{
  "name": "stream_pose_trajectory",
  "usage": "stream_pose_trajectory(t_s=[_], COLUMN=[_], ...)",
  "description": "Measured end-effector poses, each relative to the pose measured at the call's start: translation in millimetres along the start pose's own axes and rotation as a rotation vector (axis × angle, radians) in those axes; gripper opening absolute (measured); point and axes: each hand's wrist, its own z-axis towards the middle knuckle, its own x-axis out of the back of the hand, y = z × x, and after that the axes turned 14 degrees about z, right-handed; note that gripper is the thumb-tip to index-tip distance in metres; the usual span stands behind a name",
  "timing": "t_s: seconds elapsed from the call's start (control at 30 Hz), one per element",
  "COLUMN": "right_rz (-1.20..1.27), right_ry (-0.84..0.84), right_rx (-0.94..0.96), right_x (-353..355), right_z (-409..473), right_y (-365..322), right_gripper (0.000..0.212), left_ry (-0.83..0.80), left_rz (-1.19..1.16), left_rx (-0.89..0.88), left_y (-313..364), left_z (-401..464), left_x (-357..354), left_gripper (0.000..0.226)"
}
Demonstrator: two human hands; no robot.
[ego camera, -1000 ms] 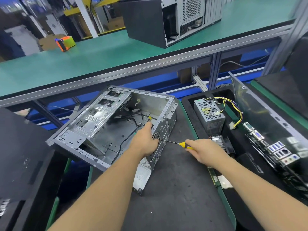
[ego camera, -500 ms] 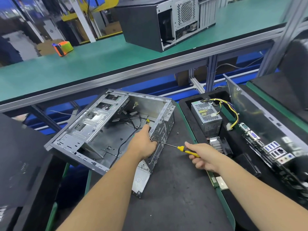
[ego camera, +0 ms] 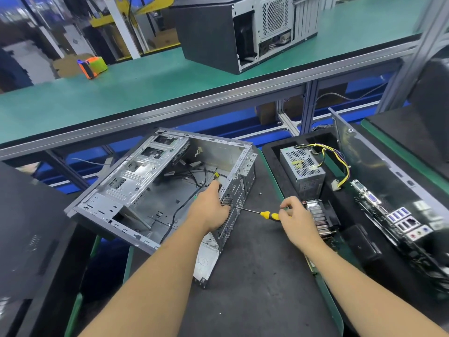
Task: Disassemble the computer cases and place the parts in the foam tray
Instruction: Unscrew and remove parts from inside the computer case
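Case (ego camera: 150,190): lying open on the dark bench, left of the tray
Tray (ego camera: 272,152): holding a power supply (ego camera: 301,171) and a board (ego camera: 393,215)
Left hand (ego camera: 211,207): gripping the case's rear wall
Right hand (ego camera: 295,215): pinching the screwdriver (ego camera: 267,215), tip touching the case's rear

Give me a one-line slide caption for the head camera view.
Left hand steadies the open case while the right hand drives a screwdriver into its rear panel; removed parts sit in the foam tray.
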Motion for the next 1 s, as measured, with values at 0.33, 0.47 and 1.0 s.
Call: stream_pose_trajectory(t_s=[0.33,0.47,1.0], right_rz=[0.769,0.444,0.712], right_ry=[0.181,0.147,0.204], right_rx=[-0.675,-0.314,-0.5], right_x=[-5,-9,-10], right_z=[4,-1,1], right_y=[-20,-12,-11], right_gripper=[0.034,0.033,0.042], left_ry=[0.015,0.017,0.036], left_rz=[0.008,0.006,0.011], left_rx=[-0.002,-0.012,-0.018], left_y=[-1,-2,-1], left_z=[2,4,4], left_x=[-2,-4,-4], left_gripper=[0.022,0.022,0.025])
